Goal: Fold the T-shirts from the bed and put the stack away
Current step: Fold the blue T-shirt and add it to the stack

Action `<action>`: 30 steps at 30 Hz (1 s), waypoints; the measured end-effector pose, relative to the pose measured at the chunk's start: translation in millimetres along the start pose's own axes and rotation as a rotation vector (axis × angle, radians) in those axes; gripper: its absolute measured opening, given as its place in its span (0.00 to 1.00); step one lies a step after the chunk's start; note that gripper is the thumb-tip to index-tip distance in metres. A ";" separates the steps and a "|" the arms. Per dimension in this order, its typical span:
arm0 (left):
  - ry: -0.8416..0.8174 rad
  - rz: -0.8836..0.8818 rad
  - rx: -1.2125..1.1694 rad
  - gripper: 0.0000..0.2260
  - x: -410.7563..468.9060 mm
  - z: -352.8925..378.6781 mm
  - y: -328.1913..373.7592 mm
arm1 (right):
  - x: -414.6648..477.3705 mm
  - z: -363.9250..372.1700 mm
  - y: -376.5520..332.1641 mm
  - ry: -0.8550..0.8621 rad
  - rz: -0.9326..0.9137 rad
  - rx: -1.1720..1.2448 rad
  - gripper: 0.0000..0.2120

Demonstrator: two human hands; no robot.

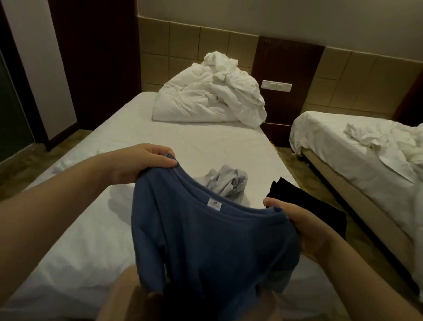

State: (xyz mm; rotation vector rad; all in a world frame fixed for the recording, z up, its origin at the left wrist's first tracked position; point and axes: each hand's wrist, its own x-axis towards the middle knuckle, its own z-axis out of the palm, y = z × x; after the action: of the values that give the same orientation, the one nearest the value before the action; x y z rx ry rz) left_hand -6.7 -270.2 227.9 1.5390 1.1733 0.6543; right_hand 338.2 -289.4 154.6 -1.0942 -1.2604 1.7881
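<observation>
I hold a blue T-shirt [206, 239] up over the near end of the bed [187, 137], its collar and white label facing me. My left hand [141, 165] grips the shirt at its left shoulder. My right hand [299, 224] grips the right shoulder. The shirt's lower part hangs down toward my legs. A crumpled grey T-shirt [225, 183] lies on the white sheet just behind the blue one. A black T-shirt [306, 204] lies at the bed's right edge, partly hidden behind my right hand.
A heap of white bedding [210, 98] sits at the head of the bed. A second bed [374, 159] with rumpled sheets stands to the right across a narrow floor gap. A dark wooden door and wall panel are at the left.
</observation>
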 end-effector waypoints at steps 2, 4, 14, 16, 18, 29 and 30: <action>-0.096 -0.011 -0.013 0.21 -2.6 -7.1 -8.7 | -6.0 -7.2 6.3 -0.068 -0.020 0.051 0.08; -0.175 -0.020 -0.047 0.22 -4.9 -14.0 -17.3 | -10.5 -15.8 11.8 -0.151 0.002 0.071 0.17; -0.292 -0.151 -0.120 0.26 -13.6 -35.5 -46.8 | 5.7 7.0 6.4 0.014 0.170 -0.749 0.08; -0.297 -0.164 -0.073 0.25 -16.1 -38.3 -45.8 | 7.1 9.9 -5.6 -0.025 0.100 -0.763 0.08; -0.295 -0.186 -0.013 0.23 -19.5 -41.2 -43.4 | 5.0 10.4 -16.8 -0.056 0.040 -0.728 0.08; 0.016 -0.111 0.147 0.13 -15.0 -33.2 -56.3 | 12.0 20.0 -27.0 -0.166 0.105 -0.748 0.08; 0.044 -0.105 0.141 0.08 -14.0 -31.8 -55.4 | 12.5 22.7 -27.6 -0.189 0.134 -0.824 0.09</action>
State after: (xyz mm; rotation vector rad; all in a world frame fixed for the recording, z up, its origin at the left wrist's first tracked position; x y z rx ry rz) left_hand -58.4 -271.6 187.8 1.5746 1.3481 0.5477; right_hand 314.0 -278.8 181.8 -1.4812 -2.1864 1.4970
